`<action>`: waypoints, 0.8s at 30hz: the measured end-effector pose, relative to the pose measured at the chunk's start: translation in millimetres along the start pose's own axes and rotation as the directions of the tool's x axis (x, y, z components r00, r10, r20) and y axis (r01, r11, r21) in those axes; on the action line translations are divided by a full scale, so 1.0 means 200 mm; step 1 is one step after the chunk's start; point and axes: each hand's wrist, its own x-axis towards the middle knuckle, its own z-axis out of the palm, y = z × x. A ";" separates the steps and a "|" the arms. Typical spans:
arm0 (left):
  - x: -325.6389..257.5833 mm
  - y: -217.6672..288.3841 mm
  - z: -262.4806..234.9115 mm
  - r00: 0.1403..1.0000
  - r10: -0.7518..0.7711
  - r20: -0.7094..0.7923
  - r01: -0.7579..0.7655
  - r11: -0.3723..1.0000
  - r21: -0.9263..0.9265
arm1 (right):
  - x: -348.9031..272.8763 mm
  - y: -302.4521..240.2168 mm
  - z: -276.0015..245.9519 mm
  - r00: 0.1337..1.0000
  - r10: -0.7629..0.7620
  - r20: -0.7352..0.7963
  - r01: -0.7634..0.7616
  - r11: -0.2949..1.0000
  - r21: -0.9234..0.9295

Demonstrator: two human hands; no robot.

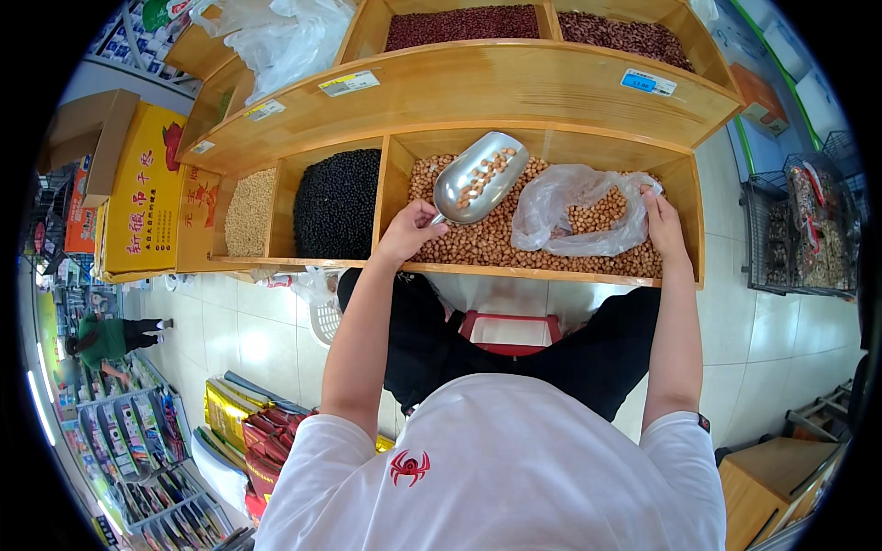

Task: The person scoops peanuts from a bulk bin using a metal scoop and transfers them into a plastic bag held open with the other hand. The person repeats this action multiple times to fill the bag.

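Note:
In my left hand [411, 233] is the handle of a shiny metal scoop [504, 188], with a small load of tan, rounded nuts in its bowl. They look like peanuts, as do the loose nuts [469, 248] in the wooden bin below. My right hand [665, 225] grips the right edge of a clear plastic bag [540, 216] resting on the nuts. The bag's mouth is spread wide, and more tan nuts show inside it or through it. Scoop and bag are side by side, with the scoop's front edge close to the bag's left side.
Left of the nut bin lie black beans [337, 204] and pale grains [250, 211] in separate compartments. Behind, a raised wooden tier [533, 87] holds dark red beans. A red-framed stool [511, 347] stands between my legs. Far left, a person in green [101, 340] is beside shelves.

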 end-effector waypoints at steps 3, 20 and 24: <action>0.00 0.00 0.01 0.998 0.067 -0.006 -0.067 0.997 0.037 | 0.01 0.03 0.01 0.998 -0.049 -0.035 0.049 0.999 -0.006; -0.16 0.67 0.51 0.969 0.229 0.095 -0.203 0.514 0.833 | -0.01 0.01 0.01 0.993 -0.111 -0.049 0.113 0.993 0.038; -0.14 0.69 0.65 0.963 0.221 0.151 -0.237 0.438 0.867 | -0.03 -0.03 0.01 0.985 -0.155 -0.079 0.160 0.986 0.057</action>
